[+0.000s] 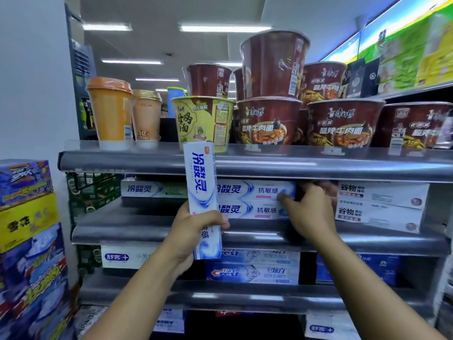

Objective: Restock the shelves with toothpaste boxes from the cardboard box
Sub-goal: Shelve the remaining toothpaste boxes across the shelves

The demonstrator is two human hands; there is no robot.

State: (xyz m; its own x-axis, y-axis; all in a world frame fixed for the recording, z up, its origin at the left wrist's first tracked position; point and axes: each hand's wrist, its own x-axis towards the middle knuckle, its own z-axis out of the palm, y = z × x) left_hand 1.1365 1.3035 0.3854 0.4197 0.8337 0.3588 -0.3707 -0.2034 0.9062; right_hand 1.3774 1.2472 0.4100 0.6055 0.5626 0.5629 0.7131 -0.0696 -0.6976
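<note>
My left hand [193,231] grips a white and blue toothpaste box [199,182] upright in front of the shelves. On the second shelf [152,229] lie two stacked boxes of the same kind [255,200]. My right hand [306,212] is at their right end, its thumb on the top box's front and its fingers curled round the end, reaching into the shelf. A greenish box of the brand [154,188] lies to their left. The cardboard box is out of view.
Instant noodle bowls [269,121] and drink cups [111,114] fill the top shelf. White grain-brand toothpaste boxes [380,204] sit right of my right hand. Crest boxes [252,273] lie one shelf down. Stacked drink cartons [29,217] stand at the left.
</note>
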